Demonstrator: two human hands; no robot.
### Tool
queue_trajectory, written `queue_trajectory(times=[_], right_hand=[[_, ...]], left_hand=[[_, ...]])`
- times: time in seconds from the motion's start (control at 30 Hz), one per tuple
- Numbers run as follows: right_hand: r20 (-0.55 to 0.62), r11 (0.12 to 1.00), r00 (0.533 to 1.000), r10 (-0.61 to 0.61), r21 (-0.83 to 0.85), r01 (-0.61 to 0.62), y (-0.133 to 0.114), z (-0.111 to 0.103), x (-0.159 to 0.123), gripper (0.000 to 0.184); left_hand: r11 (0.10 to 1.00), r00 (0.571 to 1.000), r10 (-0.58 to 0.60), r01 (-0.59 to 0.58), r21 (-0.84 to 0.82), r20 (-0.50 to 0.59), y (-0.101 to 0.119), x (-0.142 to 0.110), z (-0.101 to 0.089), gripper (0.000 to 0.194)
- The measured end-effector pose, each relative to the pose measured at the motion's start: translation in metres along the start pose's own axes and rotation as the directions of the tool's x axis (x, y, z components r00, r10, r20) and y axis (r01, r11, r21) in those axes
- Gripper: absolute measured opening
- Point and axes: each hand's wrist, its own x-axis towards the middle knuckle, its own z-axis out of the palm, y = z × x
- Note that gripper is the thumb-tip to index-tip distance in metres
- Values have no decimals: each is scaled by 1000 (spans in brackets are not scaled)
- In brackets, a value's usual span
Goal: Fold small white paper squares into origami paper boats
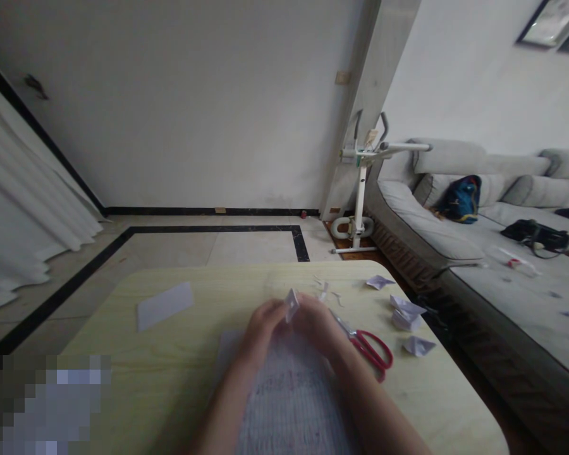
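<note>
Between my two hands is a small piece of folded white paper (291,305), its pointed top showing above the fingers. My left hand (267,318) grips it from the left, and my right hand (314,316) closes on it from the right. Most fingertips are hidden or blurred. Beneath my forearms lies a sheet covered in lines and writing (289,398). Scissors with red handles (370,351) rest beside my right wrist, partly behind it. Thin paper scraps (323,292) are scattered just beyond my right hand.
Several folded paper pieces (406,313) sit along the right side of the wooden table (171,379). A flat white paper (165,306) lies at the left. Past the table's right edge stands a grey sofa (516,303); an exercise machine (360,189) is behind.
</note>
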Motion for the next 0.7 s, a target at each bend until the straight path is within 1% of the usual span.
queue_trajectory(times=[0.13,0.23,0.33,0.43,0.53,0.7], right_hand=[[66,998,998,16,65,-20,-2,2,-1,23],[78,996,997,15,81,-22,-3,3,-4,24],[68,998,998,15,55,-19,-6,5,-8,24],[44,1000,999,4,16,-4,-10,6,-10,23],[20,1000,1000,-12,3,12,-11,5,-9,21],[-49,994,997,-51,-98,46,-6,1,-4,20]], left_hand=[[982,998,-34,42,-184,50,-4,0,1,28],[974,996,-44,61,-217,84,-1,-2,0,29],[982,992,-39,60,-178,118,3,-3,0,27],[984,993,-48,66,-166,112,2,-3,-1,27],[992,998,-41,47,-113,52,-2,-1,-2,24],[995,999,11,-6,98,-52,-4,2,-2,23]])
